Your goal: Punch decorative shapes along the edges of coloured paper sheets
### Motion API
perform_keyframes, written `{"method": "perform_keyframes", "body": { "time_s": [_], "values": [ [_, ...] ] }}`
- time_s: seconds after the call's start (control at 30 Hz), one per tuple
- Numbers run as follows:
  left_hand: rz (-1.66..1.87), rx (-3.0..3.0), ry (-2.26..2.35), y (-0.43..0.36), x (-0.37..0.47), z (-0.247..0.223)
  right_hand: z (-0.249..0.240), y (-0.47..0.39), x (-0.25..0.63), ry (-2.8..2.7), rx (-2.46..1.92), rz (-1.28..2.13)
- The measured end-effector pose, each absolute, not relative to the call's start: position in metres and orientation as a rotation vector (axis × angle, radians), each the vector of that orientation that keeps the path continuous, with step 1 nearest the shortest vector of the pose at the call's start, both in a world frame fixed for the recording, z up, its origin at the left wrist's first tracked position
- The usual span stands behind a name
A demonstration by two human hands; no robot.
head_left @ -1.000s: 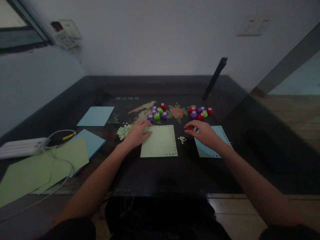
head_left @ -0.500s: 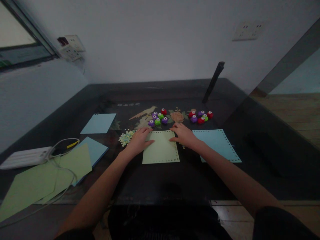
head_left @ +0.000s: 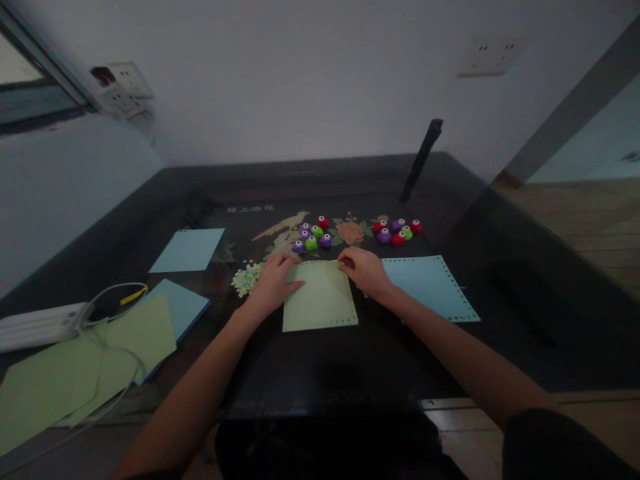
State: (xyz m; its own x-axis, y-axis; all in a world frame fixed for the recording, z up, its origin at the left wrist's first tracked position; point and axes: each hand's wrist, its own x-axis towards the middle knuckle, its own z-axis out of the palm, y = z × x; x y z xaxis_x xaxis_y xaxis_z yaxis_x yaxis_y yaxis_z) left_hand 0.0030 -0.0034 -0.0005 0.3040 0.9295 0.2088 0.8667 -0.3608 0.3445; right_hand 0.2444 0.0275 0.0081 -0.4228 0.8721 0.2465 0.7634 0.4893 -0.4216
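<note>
A pale green sheet of paper with small punched holes along its edges lies flat on the dark table in front of me. My left hand rests on its upper left side, fingers stretched and thumb spread over the paper. At the upper right corner, my right hand has thumb and fingers pinched together on the sheet's edge. To the right lies a light blue sheet, punched along its borders and partly behind my right arm. Beside my left hand is a heap of tiny paper cut-outs.
Small purple, green and red craft punches stand in a left group and a right group. Another blue sheet, a stack of green paper, a white power strip with a cable, and an upright black bar are around.
My right hand's fingers have drawn together into a pinch at the sheet's upper right corner. The left hand stays on the paper. The whole view has shifted slightly.
</note>
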Motion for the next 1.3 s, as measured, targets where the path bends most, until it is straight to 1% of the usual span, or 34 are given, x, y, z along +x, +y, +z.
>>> {"method": "perform_keyframes", "body": {
  "time_s": [0.13,0.43,0.53,0.67,0.83,1.0,1.1,1.2,1.3],
  "values": [
    [0.555,2.406,1.666,-0.004,0.003,0.002,0.009,0.025,0.243,-2.298,-1.383,0.331],
    [0.58,2.427,1.65,-0.005,0.006,0.004,0.012,0.02,0.245,-2.453,-1.364,0.153],
    [0.574,2.416,1.634,-0.005,0.007,0.005,0.013,0.021,0.246,-2.452,-1.381,0.18],
    [0.588,2.34,1.593,-0.006,0.006,0.008,0.01,0.024,0.246,-2.313,-1.286,0.319],
    [0.743,2.159,1.561,-0.006,0.001,0.017,0.007,0.03,0.247,-2.109,-1.214,0.535],
    [0.937,1.72,1.373,-0.003,-0.002,0.019,0.005,0.034,0.248,-1.97,-1.153,0.673],
    [0.995,1.503,1.308,-0.003,-0.003,0.02,0.004,0.037,0.248,-1.86,-1.175,0.905],
    [0.977,1.413,1.322,-0.005,-0.002,0.023,0.005,0.038,0.25,-1.701,-1.2,1.139],
    [0.837,1.44,1.365,-0.009,-0.001,0.025,0.006,0.04,0.251,-1.589,-1.207,1.212]
  ]
}}
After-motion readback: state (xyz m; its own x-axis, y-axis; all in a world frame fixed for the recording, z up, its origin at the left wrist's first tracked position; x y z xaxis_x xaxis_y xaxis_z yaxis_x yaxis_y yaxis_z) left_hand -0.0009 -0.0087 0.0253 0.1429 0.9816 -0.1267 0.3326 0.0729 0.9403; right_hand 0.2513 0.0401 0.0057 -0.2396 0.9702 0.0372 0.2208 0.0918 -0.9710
